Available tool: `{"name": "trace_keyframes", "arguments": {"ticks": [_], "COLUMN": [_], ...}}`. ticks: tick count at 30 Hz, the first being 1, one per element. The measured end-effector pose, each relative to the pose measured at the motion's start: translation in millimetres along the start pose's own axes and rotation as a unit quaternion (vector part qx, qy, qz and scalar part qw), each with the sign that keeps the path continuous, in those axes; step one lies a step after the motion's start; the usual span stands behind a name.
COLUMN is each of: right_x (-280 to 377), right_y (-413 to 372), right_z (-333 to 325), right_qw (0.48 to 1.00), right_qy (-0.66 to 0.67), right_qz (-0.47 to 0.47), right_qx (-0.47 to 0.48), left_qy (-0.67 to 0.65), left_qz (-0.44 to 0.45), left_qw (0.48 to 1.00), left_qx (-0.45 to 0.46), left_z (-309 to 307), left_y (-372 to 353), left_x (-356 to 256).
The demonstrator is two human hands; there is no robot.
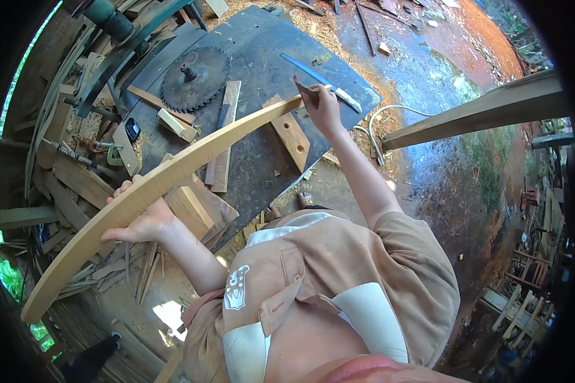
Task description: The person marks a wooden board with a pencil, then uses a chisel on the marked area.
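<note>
A long, smooth, curved wooden piece (pixel 191 156) slants across the view from the lower left up to the table's middle. Its lower left half rests in my left hand (pixel 144 214), the thumb on the near side and the fingers on the far side. At its upper right end is my right hand (pixel 324 113), closed on a stiff brown sheet that looks like sandpaper (pixel 308 94). The sheet is against or very close to the wood's tip; the exact contact is hidden. Beneath that end lies a wooden block with two holes (pixel 292 137) on the dark worktable (pixel 255 48).
A round toothed saw blade (pixel 195 78) lies on the worktable, near wood offcuts (pixel 177 124) and a blue-handled strip tool (pixel 319 80). A machine (pixel 108 25) stands at upper left. A thick wooden beam (pixel 479 112) juts in from the right. Sawdust and scraps cover the ground.
</note>
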State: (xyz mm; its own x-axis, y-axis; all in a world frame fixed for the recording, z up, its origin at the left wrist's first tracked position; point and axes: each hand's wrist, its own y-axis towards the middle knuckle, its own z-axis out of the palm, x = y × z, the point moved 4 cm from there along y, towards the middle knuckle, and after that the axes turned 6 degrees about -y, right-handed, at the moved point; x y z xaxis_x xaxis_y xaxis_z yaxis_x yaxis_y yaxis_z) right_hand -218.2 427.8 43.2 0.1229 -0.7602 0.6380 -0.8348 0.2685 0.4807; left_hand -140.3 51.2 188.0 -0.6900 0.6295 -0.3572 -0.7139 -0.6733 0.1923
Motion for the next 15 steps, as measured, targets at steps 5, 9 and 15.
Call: {"name": "trace_keyframes", "arguments": {"ticks": [5,9,15], "right_x": [41.6,80.9,127.0], "right_y": [-2.8,-19.2,-52.1], "right_z": [2.4,-2.9,-18.9], "right_qw": [0.986,0.956,0.934], "right_qy": [0.056,0.151,0.178], "right_qz": [-0.058,-0.054,-0.181], "right_qx": [0.147,0.246,0.253], "left_qy": [-0.064,-0.013,-0.004], "left_qz": [-0.05,-0.024,-0.029], "left_qw": [0.989,0.971,0.932], "left_qx": [0.126,0.238,0.362], "left_z": [4.7,13.9,21.0], "left_y": [3.2,-2.1,-3.3], "left_x": [-2.8,-3.1,-1.0]}}
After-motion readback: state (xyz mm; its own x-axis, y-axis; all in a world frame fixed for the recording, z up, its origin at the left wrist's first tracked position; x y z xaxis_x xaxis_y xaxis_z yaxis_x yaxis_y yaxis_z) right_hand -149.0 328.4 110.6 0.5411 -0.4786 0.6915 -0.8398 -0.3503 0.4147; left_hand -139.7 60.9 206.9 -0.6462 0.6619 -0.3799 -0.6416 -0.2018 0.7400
